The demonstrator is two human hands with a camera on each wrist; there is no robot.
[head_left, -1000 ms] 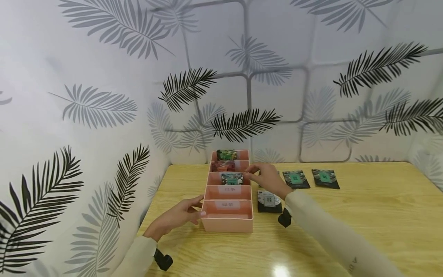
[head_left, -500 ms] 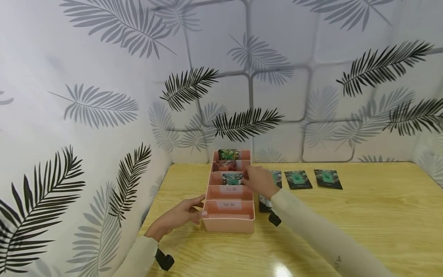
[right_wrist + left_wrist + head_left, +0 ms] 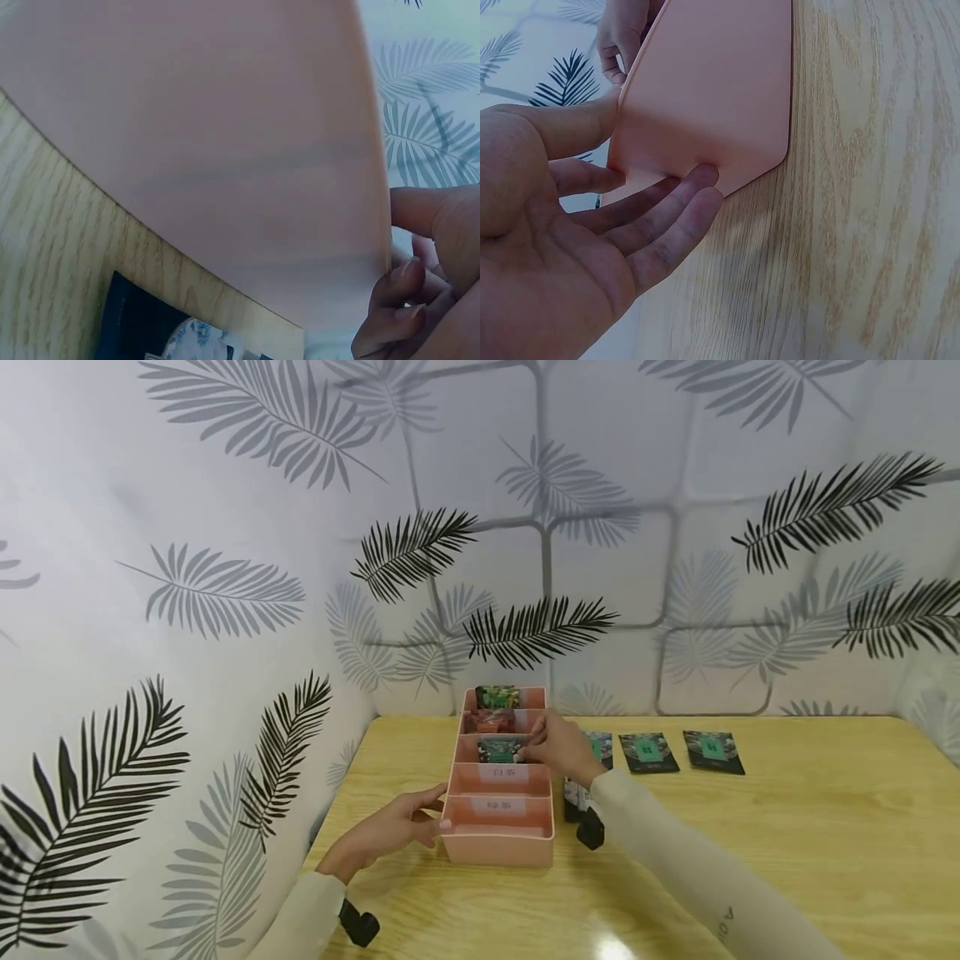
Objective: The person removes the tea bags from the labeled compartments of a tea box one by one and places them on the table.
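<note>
A pink divided box [image 3: 498, 852] stands on the wooden table, its compartments running away from me. My left hand [image 3: 384, 833] grips its near left corner; in the left wrist view the thumb lies at the rim and the fingers lie against the outer wall. My right hand [image 3: 566, 750] reaches over the right rim into the third compartment from the back. Its fingertips pinch the right end of a dark tea sachet [image 3: 495, 750] with a green label. In the right wrist view the box wall hides that sachet. Beyond it are a red sachet [image 3: 487, 722] and a green-yellow sachet [image 3: 497, 697].
Right of the box lie dark sachets with green labels, one [image 3: 648, 752] mid-row, another [image 3: 714, 752] farthest right. A black-and-white sachet [image 3: 574, 800] lies partly behind the right wrist. Paper labels [image 3: 501, 772] mark the nearer dividers. A patterned wall [image 3: 600, 560] rises behind the table.
My right hand has moved in over the right rim to the third compartment. The sachet there has tilted and dipped slightly. My left hand has kept its place at the corner.
</note>
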